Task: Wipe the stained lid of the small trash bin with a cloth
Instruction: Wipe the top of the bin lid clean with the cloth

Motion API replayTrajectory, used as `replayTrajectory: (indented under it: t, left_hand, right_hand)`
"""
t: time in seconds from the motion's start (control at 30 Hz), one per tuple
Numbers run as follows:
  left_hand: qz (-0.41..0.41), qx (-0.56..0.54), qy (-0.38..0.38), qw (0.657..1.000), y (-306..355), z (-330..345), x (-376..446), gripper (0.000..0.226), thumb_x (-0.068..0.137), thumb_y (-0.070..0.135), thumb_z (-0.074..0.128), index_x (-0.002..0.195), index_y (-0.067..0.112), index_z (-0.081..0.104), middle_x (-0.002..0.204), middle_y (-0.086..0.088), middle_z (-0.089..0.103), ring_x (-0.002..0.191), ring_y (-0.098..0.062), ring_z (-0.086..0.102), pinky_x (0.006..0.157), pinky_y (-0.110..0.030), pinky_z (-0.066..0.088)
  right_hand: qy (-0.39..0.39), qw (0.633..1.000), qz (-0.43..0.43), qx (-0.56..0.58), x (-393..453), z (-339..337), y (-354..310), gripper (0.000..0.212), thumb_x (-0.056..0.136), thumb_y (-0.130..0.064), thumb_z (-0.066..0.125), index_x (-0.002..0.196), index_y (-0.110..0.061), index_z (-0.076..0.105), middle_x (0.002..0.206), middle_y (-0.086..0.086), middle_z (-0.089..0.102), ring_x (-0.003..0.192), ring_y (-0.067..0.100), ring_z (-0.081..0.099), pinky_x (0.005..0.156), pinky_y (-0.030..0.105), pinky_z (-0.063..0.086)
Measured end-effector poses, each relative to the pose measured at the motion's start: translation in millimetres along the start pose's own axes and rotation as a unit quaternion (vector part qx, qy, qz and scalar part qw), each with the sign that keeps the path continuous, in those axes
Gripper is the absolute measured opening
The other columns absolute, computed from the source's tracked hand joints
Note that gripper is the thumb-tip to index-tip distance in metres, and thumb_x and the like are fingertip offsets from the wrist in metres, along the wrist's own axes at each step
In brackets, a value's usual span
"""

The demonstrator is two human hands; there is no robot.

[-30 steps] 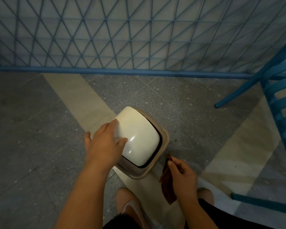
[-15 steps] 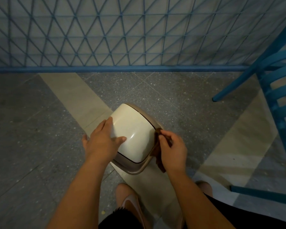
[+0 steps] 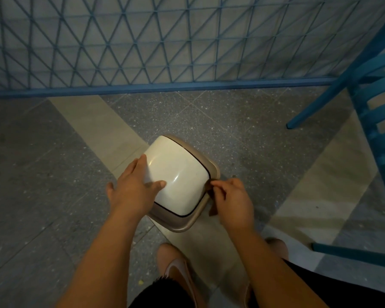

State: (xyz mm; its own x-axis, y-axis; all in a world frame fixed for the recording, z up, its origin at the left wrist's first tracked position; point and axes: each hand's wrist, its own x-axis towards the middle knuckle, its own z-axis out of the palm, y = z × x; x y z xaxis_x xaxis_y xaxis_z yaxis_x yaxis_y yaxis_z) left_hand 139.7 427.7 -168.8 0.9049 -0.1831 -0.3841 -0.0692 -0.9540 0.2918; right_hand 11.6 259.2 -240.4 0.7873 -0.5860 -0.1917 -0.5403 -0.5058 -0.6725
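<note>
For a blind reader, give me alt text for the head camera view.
A left hand rests flat on the cream lid of a small trash bin while the right hand presses a brown cloth to its rim.

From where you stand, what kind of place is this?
Probably a café or patio seating area: speckled stone tile floor, a blue lattice fence, blue slatted chairs, and a small lidded trash bin.

lid [image 3: 176, 172]: looking like smooth cream plastic, glossy, catching a bright highlight
bin rim [image 3: 188, 225]: showing as tan plastic, duller sheen
cloth [image 3: 212, 206]: appearing as soft, matt brown fabric
floor [image 3: 242, 130]: reading as speckled grey stone tile, matt
fence [image 3: 142, 41]: looking like blue-painted metal mesh
</note>
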Motion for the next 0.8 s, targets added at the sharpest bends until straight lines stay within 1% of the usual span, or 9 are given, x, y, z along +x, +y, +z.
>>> replayTrajectory:
  t: [0.07,0.17,0.2,0.37,0.47,0.53,0.63,0.7,0.8]
  left_hand:
    - [0.011,-0.026,0.002,1.000,0.5,2.3,2.1,0.082,0.085,0.050,0.059,0.151,0.031,0.014,0.158,0.005,0.021,0.141,-0.023,0.027,0.116,-0.053,0.013]
    - [0.027,-0.092,0.003,0.995,5.3,4.8,4.9,0.084,0.085,0.040,0.065,0.152,0.024,0.016,0.157,-0.002,0.023,0.141,-0.028,0.026,0.115,-0.047,0.026]
    - [0.033,-0.100,0.005,0.994,6.3,5.5,6.6,0.084,0.085,0.038,0.066,0.152,0.023,0.017,0.157,-0.002,0.023,0.141,-0.028,0.025,0.115,-0.045,0.027]
    - [0.093,-0.131,0.018,0.987,8.1,8.6,20.0,0.079,0.086,0.037,0.065,0.151,0.027,0.021,0.159,0.001,0.018,0.144,-0.023,0.020,0.117,-0.043,0.022]
    - [0.100,-0.151,0.087,0.980,20.3,8.7,18.5,0.081,0.082,0.033,0.072,0.149,0.030,0.027,0.161,0.002,0.007,0.146,-0.020,0.012,0.116,-0.040,0.020]
    - [0.109,-0.122,0.148,0.975,23.5,8.5,16.1,0.081,0.077,0.032,0.076,0.146,0.026,0.034,0.156,-0.005,0.019,0.142,-0.025,0.021,0.115,-0.042,0.025]
    - [0.123,-0.038,0.211,0.969,20.4,9.4,15.7,0.069,0.078,0.038,0.073,0.138,0.018,0.048,0.138,-0.012,0.043,0.126,-0.031,0.039,0.110,-0.048,0.030]
    - [0.108,0.021,0.223,0.969,18.0,10.8,15.3,0.062,0.082,0.043,0.066,0.136,0.018,0.050,0.133,-0.011,0.047,0.125,-0.030,0.041,0.112,-0.049,0.022]
    - [0.111,0.064,0.198,0.972,18.9,13.4,13.6,0.063,0.087,0.045,0.057,0.142,0.019,0.041,0.133,-0.007,0.046,0.125,-0.026,0.042,0.113,-0.051,0.014]
  right_hand:
    - [0.012,1.000,0.011,0.002,8.2,-3.5,1.2,0.025,0.096,-0.026,0.049,0.116,-0.026,0.064,0.109,-0.002,0.052,0.082,0.009,0.054,0.074,0.022,0.046]
    - [-0.033,0.999,-0.031,0.023,-8.8,7.0,-1.4,0.027,0.095,-0.031,0.051,0.119,-0.027,0.061,0.110,-0.005,0.049,0.080,0.010,0.058,0.077,0.028,0.053]
    - [-0.040,0.998,-0.044,0.027,-13.1,9.5,0.3,0.027,0.094,-0.033,0.052,0.119,-0.027,0.061,0.110,-0.006,0.048,0.082,0.011,0.059,0.077,0.030,0.054]
    - [-0.019,0.999,-0.028,0.019,5.1,2.4,5.3,0.022,0.088,-0.036,0.061,0.109,-0.029,0.067,0.104,-0.006,0.051,0.086,0.009,0.056,0.076,0.024,0.049]
    - [-0.010,1.000,-0.003,0.027,12.0,3.3,5.0,0.021,0.087,-0.037,0.062,0.106,-0.029,0.067,0.102,-0.006,0.052,0.084,0.009,0.056,0.073,0.023,0.048]
    - [-0.005,0.999,0.016,0.042,8.9,8.1,4.9,0.020,0.087,-0.036,0.063,0.105,-0.028,0.067,0.102,-0.005,0.053,0.086,0.011,0.058,0.075,0.025,0.049]
    - [0.003,0.997,0.022,0.076,2.5,14.3,1.9,0.021,0.087,-0.035,0.063,0.106,-0.028,0.067,0.104,-0.006,0.053,0.090,0.011,0.057,0.080,0.026,0.049]
    - [-0.005,0.997,0.023,0.077,1.8,16.4,0.9,0.022,0.088,-0.035,0.062,0.109,-0.029,0.066,0.104,-0.008,0.050,0.091,0.009,0.054,0.080,0.023,0.045]
    - [-0.002,0.995,0.037,0.093,-1.0,17.9,-0.8,0.023,0.089,-0.033,0.062,0.111,-0.027,0.066,0.103,-0.010,0.048,0.090,0.006,0.053,0.079,0.018,0.041]
